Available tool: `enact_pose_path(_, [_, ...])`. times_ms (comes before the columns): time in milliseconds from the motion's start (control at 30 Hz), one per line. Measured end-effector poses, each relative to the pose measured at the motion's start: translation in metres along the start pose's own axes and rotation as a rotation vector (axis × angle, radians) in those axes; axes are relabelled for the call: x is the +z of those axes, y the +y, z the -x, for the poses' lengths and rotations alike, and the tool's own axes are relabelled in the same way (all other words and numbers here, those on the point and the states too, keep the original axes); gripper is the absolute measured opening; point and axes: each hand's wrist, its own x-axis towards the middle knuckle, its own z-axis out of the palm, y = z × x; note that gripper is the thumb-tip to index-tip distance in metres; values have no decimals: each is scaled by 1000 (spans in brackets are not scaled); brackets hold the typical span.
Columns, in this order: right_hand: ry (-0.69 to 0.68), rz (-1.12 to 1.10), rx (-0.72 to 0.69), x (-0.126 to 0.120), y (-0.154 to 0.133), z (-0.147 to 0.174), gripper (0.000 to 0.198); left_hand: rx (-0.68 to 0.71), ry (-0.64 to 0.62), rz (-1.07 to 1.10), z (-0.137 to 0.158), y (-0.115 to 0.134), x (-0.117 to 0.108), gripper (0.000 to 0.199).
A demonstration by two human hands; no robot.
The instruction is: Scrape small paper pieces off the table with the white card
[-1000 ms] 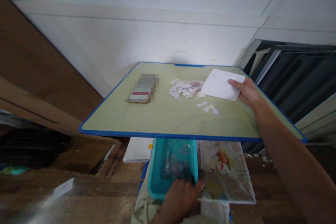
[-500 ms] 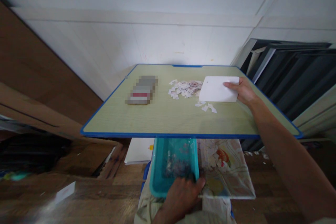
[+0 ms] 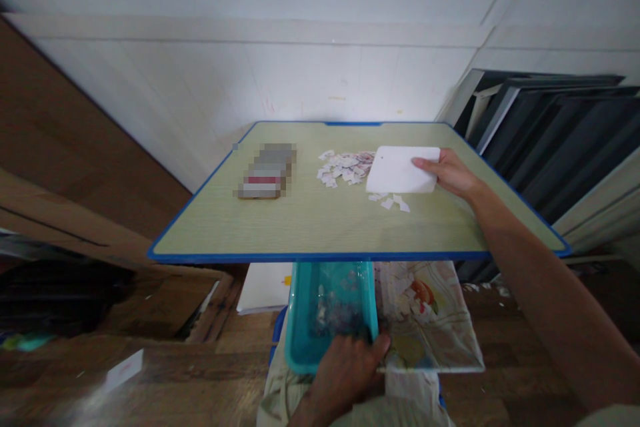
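Note:
My right hand (image 3: 453, 173) pinches the right end of a white rectangular plastic sheet (image 3: 395, 172), thumb on top and fingers behind it. The sheet stands tilted over the table, its left edge against a heap of torn paper scraps (image 3: 345, 168), and hides part of that heap. A few loose scraps (image 3: 397, 202) lie just in front of it. Below the table's front edge, my left hand (image 3: 350, 363) is closed over the near right corner of a teal plastic tray (image 3: 296, 320). Scraps in the tray look blurred.
The light-green table (image 3: 280, 227) has a blue rim. A pixelated flat object (image 3: 265, 173) lies at its left. Beside the tray sits a patterned, plastic-covered tray or box (image 3: 435, 337) with scraps on it. Dark panels (image 3: 560, 140) lean at right; cardboard (image 3: 75, 147) stands at left.
My right hand and the white plastic sheet have moved a little left toward the scrap heap, covering more of it. The left hand stays on the teal tray. The view has shifted slightly.

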Motion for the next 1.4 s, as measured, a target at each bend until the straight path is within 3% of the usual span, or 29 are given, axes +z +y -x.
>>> enact_pose_path(567, [-373, 55, 288, -16, -21, 12, 33, -14, -18, 14, 1, -1, -1, 51])
enact_pose_path(767, [-465, 24, 364, -14, -24, 17, 23, 0, -1, 19, 1, -2, 1, 53])
enact_pose_path(867, [-417, -43, 334, -15, -20, 16, 25, 1, 3, 9, 0, -3, 1, 54])
enact_pose_path(1067, [-170, -118, 281, -13, -11, 9, 29, -12, -12, 12, 1, -2, 0, 50])
enact_pose_path(1400, [-183, 5, 337, -18, -16, 18, 38, -23, -32, 26, 0, -2, 2, 55])
